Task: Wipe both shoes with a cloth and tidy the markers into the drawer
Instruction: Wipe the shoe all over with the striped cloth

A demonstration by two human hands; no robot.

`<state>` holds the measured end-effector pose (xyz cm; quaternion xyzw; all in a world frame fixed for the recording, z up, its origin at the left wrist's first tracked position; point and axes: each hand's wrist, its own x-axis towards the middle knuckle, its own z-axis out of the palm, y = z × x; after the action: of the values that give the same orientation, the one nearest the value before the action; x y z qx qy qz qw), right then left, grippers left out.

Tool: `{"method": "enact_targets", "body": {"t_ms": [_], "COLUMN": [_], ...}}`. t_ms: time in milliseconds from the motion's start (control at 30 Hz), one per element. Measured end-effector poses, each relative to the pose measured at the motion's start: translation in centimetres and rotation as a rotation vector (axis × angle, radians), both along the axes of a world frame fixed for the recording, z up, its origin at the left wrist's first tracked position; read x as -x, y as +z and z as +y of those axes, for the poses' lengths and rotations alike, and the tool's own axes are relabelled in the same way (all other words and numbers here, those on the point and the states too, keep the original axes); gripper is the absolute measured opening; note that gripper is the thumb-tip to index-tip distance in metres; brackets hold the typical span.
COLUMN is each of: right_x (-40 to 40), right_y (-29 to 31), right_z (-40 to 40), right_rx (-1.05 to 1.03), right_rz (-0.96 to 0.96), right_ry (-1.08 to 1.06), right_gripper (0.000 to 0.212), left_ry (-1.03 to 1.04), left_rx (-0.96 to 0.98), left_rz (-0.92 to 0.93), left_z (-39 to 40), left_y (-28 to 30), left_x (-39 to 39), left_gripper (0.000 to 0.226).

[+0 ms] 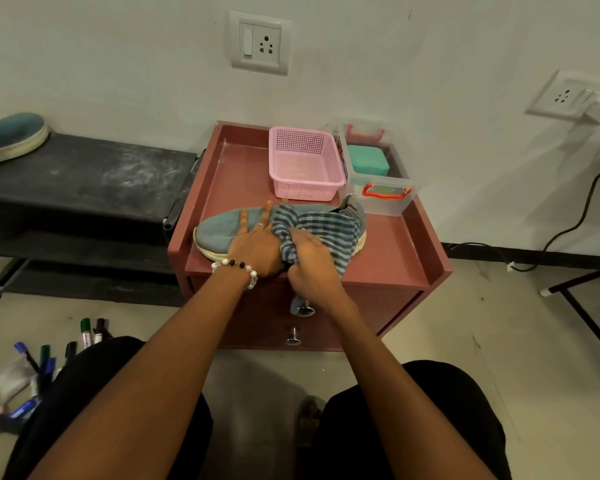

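A grey-blue shoe (222,227) lies on its side on top of the reddish cabinet (388,251), toe toward 9 o'clock, heel toward 3 o'clock. Its middle and heel are largely covered by a striped cloth (326,226) and by both hands, so only the toe half and a strip of pale sole show clearly.

The left hand (257,247) lies flat on the shoe with fingers straight and spread, pressing it down; a beaded bracelet (236,266) sits on that wrist. The right hand (309,261) is curled tight around a bunched part of the cloth, clamped on it against the shoe's near side; its fingertips are buried in the fabric and cannot be seen.

At 12 o'clock from the shoe, on the same top, stand a pink basket (305,164) and, just beside it at 1 o'clock, a clear box (385,199) with red latches holding something green.

The second shoe (11,136) rests on a black rack (84,174) at 10 o'clock, cut off by the left frame edge.

The markers (45,365) lie scattered on the floor at 8 o'clock, partly hidden behind the person's left knee and blurred toward the edge; their number cannot be told. The drawer (267,323) front below the cabinet top is mostly hidden by the forearms; two metal knobs (293,337) show.
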<state>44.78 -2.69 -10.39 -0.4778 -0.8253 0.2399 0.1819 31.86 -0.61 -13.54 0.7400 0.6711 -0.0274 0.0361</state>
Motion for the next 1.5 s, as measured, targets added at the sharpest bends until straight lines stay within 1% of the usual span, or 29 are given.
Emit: {"method": "enact_targets", "body": {"t_ms": [67,133,200,267,333,400,467,500,533,567,633,667,733,767,833,900,967,1000,1033,1100,1133,1200,1233,1300,1333,1367,1400,1433,1500], "right_x": [-0.7,-1.8,-3.2,-4.8,-6.7,-8.4,-9.3,-9.4,-9.2,-8.8,-7.3,-6.4,-4.4,-3.5,-2.1,-1.7,-1.8,-2.1,-2.5,-3.6,-4.2,-5.6,-6.3,-7.7,-8.2,-8.6,-8.7,-8.4,-6.9], "right_y": [0.2,0.8,1.7,2.6,3.5,4.3,4.8,4.9,4.9,4.8,4.1,3.4,1.4,0.3,-1.3,-1.8,-1.2,-0.8,-0.2,1.2,1.8,3.1,3.7,5.1,5.4,5.7,5.8,5.5,4.3], "right_z": [0.5,1.5,2.2,2.7,3.4,4.1,4.4,4.4,4.4,4.3,4.6,4.7,4.6,4.3,3.5,2.4,1.4,1.3,1.3,1.9,2.3,3.1,3.4,3.4,3.5,3.4,3.5,3.7,4.2], "right_rx": [0.065,0.189,0.349,0.407,0.334,0.264,0.199,0.165,0.140,0.113,0.093,0.122,0.162,0.138,0.057,0.028,0.001,-0.002,0.023,0.181,0.267,0.312,0.287,0.172,0.100,0.041,0.018,0.035,0.142], "right_rz": [0.086,0.199,0.402,0.567,0.672,0.893,1.098,1.134,1.126,1.058,0.765,0.599,0.295,0.157,-0.011,-0.091,-0.083,-0.035,0.040,0.298,0.455,0.744,0.877,1.123,1.185,1.193,1.164,1.090,0.806], "right_ry": [-0.008,-0.054,-0.177,-0.348,-0.594,-0.852,-0.996,-1.018,-1.004,-0.960,-0.812,-0.709,-0.481,-0.416,-0.399,-0.392,-0.340,-0.318,-0.311,-0.358,-0.411,-0.621,-0.746,-0.955,-1.015,-1.035,-1.011,-0.952,-0.769], "right_gripper": [0.062,0.060,0.051,0.043,0.037,0.034,0.034,0.034,0.034,0.033,0.035,0.041,0.061,0.070,0.080,0.080,0.069,0.059,0.052,0.047,0.045,0.038,0.035,0.036,0.038,0.039,0.037,0.033,0.026], "left_ry": [-0.013,-0.012,0.011,0.034,0.036,0.037,0.040,0.040,0.039,0.039,0.040,0.042,0.042,0.043,0.048,0.050,0.053,0.052,0.049,0.040,0.037,0.033,0.034,0.035,0.035,0.036,0.037,0.037,0.036], "left_rx": [0.000,-0.021,-0.031,-0.030,-0.032,-0.034,-0.037,-0.036,-0.034,-0.034,-0.035,-0.034,-0.035,-0.033,-0.033,-0.038,-0.040,-0.038,-0.036,-0.029,-0.027,-0.032,-0.031,-0.028,-0.029,-0.030,-0.031,-0.030,-0.028], "left_rz": [-0.010,-0.031,-0.066,-0.069,-0.054,-0.048,-0.042,-0.038,-0.035,-0.033,-0.034,-0.038,-0.041,-0.040,-0.045,-0.042,-0.040,-0.040,-0.038,-0.041,-0.043,-0.036,-0.036,-0.036,-0.034,-0.032,-0.031,-0.030,-0.033], "left_z": [-0.1,-0.1,-0.1,0.0,0.1,0.1,0.1,0.1,0.1,0.1,0.0,0.0,0.1,0.1,0.1,0.1,0.1,0.1,0.1,0.0,0.0,0.0,0.0,0.1,0.2,0.2,0.2,0.2,0.2], "left_y": [0.0,0.0,0.1,0.1,0.0,-0.1,-0.1,-0.1,0.0,0.0,0.0,0.0,0.0,0.0,0.0,0.0,0.1,0.1,0.1,0.2,0.3,0.2,0.2,0.1,0.1,0.0,0.0,0.0,0.0], "left_x": [0.2,0.3,0.2,0.1,0.0,0.0,0.0,-0.1,-0.1,-0.1,-0.1,-0.1,-0.1,-0.1,-0.1,-0.2,-0.2,-0.2,-0.2,-0.1,-0.1,0.0,0.0,0.0,0.0,0.0,0.0,0.0,-0.1], "left_gripper": [0.072,0.075,0.077,0.079,0.080,0.079,0.079,0.079,0.079,0.079,0.079,0.079,0.079,0.079,0.078,0.079,0.079,0.079,0.079,0.079,0.078,0.078,0.078,0.078,0.078,0.078,0.078,0.078,0.078]}}
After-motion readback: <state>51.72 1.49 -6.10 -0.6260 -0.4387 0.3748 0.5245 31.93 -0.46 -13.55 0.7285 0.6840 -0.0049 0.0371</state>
